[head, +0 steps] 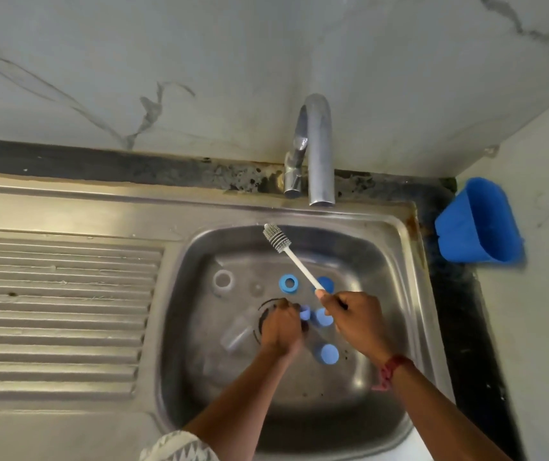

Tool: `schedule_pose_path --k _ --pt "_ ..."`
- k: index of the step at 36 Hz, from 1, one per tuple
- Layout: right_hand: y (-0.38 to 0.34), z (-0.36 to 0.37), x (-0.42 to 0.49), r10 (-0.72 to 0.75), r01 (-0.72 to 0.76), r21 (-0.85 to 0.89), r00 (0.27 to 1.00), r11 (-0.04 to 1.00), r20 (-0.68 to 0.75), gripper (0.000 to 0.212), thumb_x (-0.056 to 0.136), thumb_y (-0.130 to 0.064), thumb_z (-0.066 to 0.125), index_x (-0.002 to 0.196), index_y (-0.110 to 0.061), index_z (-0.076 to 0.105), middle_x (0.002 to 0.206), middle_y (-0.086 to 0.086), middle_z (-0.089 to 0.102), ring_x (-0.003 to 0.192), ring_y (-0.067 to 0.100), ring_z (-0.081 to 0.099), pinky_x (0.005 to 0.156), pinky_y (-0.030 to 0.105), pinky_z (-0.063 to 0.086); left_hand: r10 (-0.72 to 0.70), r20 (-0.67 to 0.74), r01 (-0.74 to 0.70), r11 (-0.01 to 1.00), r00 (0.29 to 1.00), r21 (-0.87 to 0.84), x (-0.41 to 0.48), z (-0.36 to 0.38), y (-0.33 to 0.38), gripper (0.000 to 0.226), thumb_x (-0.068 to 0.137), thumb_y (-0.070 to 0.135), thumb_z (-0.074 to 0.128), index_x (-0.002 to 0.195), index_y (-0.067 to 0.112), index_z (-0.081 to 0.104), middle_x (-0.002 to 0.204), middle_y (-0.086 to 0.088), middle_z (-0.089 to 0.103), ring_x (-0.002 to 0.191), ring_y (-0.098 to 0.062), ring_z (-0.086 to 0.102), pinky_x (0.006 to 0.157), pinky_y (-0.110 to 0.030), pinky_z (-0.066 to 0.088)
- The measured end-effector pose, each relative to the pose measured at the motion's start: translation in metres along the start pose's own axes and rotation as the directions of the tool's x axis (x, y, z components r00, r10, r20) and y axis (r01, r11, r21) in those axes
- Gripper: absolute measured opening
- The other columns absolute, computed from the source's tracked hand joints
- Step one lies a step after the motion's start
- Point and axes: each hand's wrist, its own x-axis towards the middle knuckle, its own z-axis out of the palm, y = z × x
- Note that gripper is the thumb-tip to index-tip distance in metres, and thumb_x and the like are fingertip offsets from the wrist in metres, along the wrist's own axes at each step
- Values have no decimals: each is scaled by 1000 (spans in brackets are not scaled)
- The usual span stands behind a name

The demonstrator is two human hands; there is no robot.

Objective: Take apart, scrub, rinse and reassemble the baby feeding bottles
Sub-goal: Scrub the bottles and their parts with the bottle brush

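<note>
The bottles already lie in pieces in the sink (396,261), so the work appears to stand at the start of scrubbing. The right hand (356,322) has its fingers wrapped round the lower handle of the bottle brush (294,261). The bristled head points up and away from that hand, toward the tap (319,151), and touches nothing. The left hand (281,329) is down at the sink floor, knuckles up and fingers curled. A small blue part (304,313) sits right at its fingertips, between the two hands, but I cannot tell whether it is pinched or only touched (the knuckles hide the contact). A clear bottle (236,334) lies on its side just left of the left hand, a blue ring (288,283) lies just beyond it, and a blue cap (329,354) lies to its right. The next move, as I judge it, calls for the left hand to take firm hold of one piece and lift it, then for the right to swing the brush head down to meet it.
</note>
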Motion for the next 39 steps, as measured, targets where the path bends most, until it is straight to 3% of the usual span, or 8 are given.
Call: schedule_pose_path --k 5,8,11,17,21,26,31,39 --pt "4 7 -2 11 -10 -25 999 1000 48 64 89 -58 59 56 -3 59 51 8 59 52 22 57 57 34 48 -105 -76 75 943 992 -324 0 -25 -7 26 84 30 70 69 10 61 78 -9 66 71 -17 61 62 -19 38" --pt "2 10 -8 8 -5 -55 998 998 58 70 87 -63 55 60 1 56 58 16 59 61 31 59 60 37 49 -211 -15 141 701 977 -699 -9 -55 -14 42 79 26 81 58 0 56 55 -9 50 53 -14 43 56 -24 37" --pt "-8 12 -18 -24 27 -66 999 997 44 68 89 -59 56 60 3 55 59 17 60 53 25 52 61 37 46 -232 86 161 326 969 -932 -26 -87 -22 28 80 14 82 70 -1 60 67 -16 56 55 -19 52 56 -25 49" --pt "-31 18 -47 -92 93 -20 995 995 47 65 91 -52 61 55 1 49 48 12 47 42 8 35 51 34 38 -243 27 51 93 970 -994 -66 -133 -39 27 80 14 77 94 3 56 82 -19 64 56 -18 61 59 -27 52" --pt "-48 14 -70 -161 162 -18 986 987 40 62 92 -47 62 47 -14 36 40 -5 35 41 10 32 46 21 29 -187 -40 -70 -159 982 -985 -91 -151 -44 41 86 13 65 124 8 51 109 -14 62 86 -24 66 72 -29 61" --pt "-54 11 -93 -239 243 -92 969 966 56 60 92 -49 60 50 -17 32 42 -6 31 44 10 30 47 21 29 -176 -82 -123 -235 981 -964 -115 -164 -51 59 73 15 71 126 -6 56 118 -25 64 113 -38 60 76 -30 61" --pt "-59 8 -109 -241 246 -108 969 963 59 57 92 -49 59 51 -17 38 42 -6 36 44 9 34 47 20 30 -66 -128 -141 -276 990 -951 -134 -174 -52 30 84 10 64 112 -2 65 106 -17 71 97 -25 71 77 -29 60" --pt "-81 5 -100 -300 301 -157 953 941 29 51 92 -49 61 46 -31 47 42 -8 39 45 9 37 50 22 29 -80 -169 -182 -210 982 -961 -138 -178 -29 32 79 4 67 110 -2 67 107 -18 73 95 -24 73 80 -31 61"
